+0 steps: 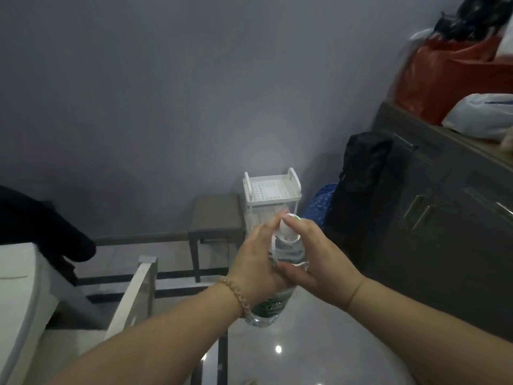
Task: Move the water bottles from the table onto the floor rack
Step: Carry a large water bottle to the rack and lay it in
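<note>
So there's one bottle (288,252) in view and it's dead centre, upright, held in both hands over the near glossy surface (277,359). I honestly can't tell if its base is resting on that or just above it. It's clear plastic and see-through, with a white cap (286,230) that has a little green bit on top, a thin white strap (274,252) looping down from the neck, and a green label (270,305) low on the body. The bottom pokes out below the wrists and looks clear. The left grip (255,262), the one with the bead bracelet (236,295), is wrapped round the body from the left side, clamped on it. The right grip (313,254) comes in from the right, fingers curled over the cap and neck, thumb lying across the front of the bottle, so that one's clamped on it too. The white rack (273,190) stands on the floor further back against the grey wall, and its top tray is perforated with a handle at each end. There's a small brown stool (215,215) just left of it and a blue bag (322,201) and black backpack (363,184) on its right. On the far right there's a dark cabinet (444,218) with an orange bag (444,73) and a white bag (483,115) on top. On the near left is a white chair (133,295).
</note>
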A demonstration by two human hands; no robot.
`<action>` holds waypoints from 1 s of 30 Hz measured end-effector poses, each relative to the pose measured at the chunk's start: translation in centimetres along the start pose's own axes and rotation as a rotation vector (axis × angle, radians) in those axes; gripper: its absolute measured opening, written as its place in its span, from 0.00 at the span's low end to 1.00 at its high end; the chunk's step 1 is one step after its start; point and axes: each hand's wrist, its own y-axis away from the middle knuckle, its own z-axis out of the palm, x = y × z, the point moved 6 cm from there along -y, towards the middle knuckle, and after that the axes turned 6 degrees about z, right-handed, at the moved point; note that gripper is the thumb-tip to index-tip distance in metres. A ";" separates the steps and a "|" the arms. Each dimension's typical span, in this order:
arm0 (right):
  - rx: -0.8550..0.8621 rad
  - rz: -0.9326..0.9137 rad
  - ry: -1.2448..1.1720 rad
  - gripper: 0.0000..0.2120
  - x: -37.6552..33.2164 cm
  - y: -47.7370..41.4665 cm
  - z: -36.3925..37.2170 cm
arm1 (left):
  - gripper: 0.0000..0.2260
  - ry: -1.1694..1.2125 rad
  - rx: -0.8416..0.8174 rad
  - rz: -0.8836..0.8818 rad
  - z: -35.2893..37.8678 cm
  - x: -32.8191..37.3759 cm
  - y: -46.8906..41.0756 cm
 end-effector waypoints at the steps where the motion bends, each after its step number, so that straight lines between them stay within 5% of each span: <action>1: 0.004 0.009 -0.003 0.38 1.6 -1.6 0.5 | 0.47 0.000 -0.001 -0.002 0.3 -1.4 -1.7; 10: 0.006 0.093 -0.069 0.37 14.9 -17.0 2.3 | 0.45 -0.005 -0.034 0.019 2.3 -13.1 -19.2; 16: -0.061 0.230 -0.473 0.22 24.3 -26.4 2.5 | 0.37 -0.029 0.034 0.009 5.8 -20.0 -27.5; 19: -0.246 0.584 -0.893 0.14 32.0 -32.1 4.1 | 0.38 -0.093 0.030 -0.046 8.0 -23.8 -31.4; 22: -0.414 0.966 -0.981 0.24 38.2 -35.2 6.2 | 0.39 -0.166 -0.055 -0.028 9.9 -26.1 -34.5; 27: -0.740 1.091 -1.004 0.26 42.6 -39.6 9.6 | 0.36 -0.234 -0.091 0.128 11.6 -29.9 -40.3; 30: -0.742 0.987 -1.016 0.24 44.7 -42.6 10.7 | 0.33 -0.274 -0.173 0.154 12.3 -33.4 -42.8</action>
